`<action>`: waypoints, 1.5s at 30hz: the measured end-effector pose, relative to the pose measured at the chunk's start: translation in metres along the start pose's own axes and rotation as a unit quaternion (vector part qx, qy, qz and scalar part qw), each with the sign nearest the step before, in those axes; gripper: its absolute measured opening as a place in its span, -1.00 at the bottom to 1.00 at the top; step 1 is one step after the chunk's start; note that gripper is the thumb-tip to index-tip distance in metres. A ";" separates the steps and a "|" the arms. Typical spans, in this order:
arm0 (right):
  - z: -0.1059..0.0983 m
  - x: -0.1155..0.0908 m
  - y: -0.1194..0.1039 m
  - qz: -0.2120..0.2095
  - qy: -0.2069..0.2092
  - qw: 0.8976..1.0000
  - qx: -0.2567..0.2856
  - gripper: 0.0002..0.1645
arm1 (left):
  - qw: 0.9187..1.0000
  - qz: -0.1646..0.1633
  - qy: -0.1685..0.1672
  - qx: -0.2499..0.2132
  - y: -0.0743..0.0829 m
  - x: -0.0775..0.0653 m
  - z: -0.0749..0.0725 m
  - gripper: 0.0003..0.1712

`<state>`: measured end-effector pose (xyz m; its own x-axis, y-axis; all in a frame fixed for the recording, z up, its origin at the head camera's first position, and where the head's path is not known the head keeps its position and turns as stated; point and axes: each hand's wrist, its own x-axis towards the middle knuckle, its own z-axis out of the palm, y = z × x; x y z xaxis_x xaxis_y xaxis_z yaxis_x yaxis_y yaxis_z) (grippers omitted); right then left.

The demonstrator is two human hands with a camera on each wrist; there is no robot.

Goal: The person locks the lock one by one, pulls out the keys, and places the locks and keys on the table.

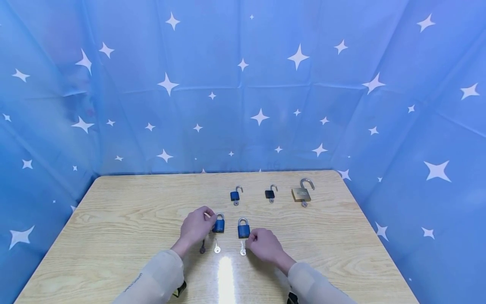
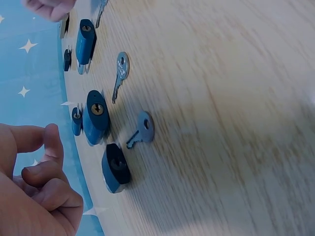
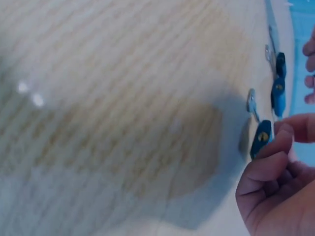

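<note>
My left hand [image 1: 198, 224] hovers beside a blue padlock [image 1: 218, 225] with a closed shackle, its fingers loosely bent and nothing between them. A dark padlock [image 2: 115, 168] lies near that hand in the left wrist view; the hand hides it in the head view. My right hand [image 1: 264, 245], fingers curled and holding nothing, is at the lower right corner of another closed blue padlock [image 1: 244, 229]. In the right wrist view, its fingertips overlap this padlock's edge. In front of the padlocks lie a dark key [image 1: 203, 247], a silver key [image 1: 217, 247] and another silver key [image 1: 243, 248].
Farther back stand a small blue padlock [image 1: 235, 196], a black padlock [image 1: 269, 194] and a large brass padlock [image 1: 301, 194], shackles open and keys inserted. A dark and brass-coloured object [image 1: 180, 289] shows by the left sleeve. A starry blue curtain [image 1: 228, 126] surrounds the wooden table [image 1: 133, 219].
</note>
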<state>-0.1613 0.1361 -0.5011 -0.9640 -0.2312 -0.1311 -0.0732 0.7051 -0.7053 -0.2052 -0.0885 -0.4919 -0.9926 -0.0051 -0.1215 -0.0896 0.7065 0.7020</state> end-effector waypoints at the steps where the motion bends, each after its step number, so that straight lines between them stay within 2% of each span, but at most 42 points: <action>1: -0.002 0.001 0.000 0.003 0.004 1.000 0.008 -0.83 | 1.000 0.000 -0.002 -0.002 0.000 0.000 0.001 -0.80; 5: -0.009 0.004 0.002 0.023 0.014 0.999 0.034 -0.84 | 1.000 0.008 -0.004 -0.005 0.001 0.001 0.004 -0.81; 17: -0.017 0.006 0.009 0.041 0.041 0.998 0.024 -0.83 | 0.999 0.030 -0.005 0.008 0.013 0.009 0.014 -0.80; 27: -0.020 0.006 0.010 0.045 0.048 0.998 0.021 -0.79 | 0.999 0.025 -0.012 0.040 0.025 0.022 0.018 -0.79; 37: -0.023 0.004 0.013 0.053 0.052 0.997 0.035 -0.78 | 0.996 0.013 -0.041 0.073 0.034 0.039 0.030 -0.49; 45: -0.025 0.005 0.017 0.055 0.064 0.996 0.027 -0.80 | 0.996 0.000 -0.044 0.084 0.040 0.047 0.040 -0.37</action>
<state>-0.1742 0.1638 -0.4963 -0.9904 -0.0639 -0.1222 0.0459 0.6829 -0.7291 -0.2525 -0.0323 -0.4978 -0.9811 0.0511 -0.1868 -0.0671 0.8149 0.5756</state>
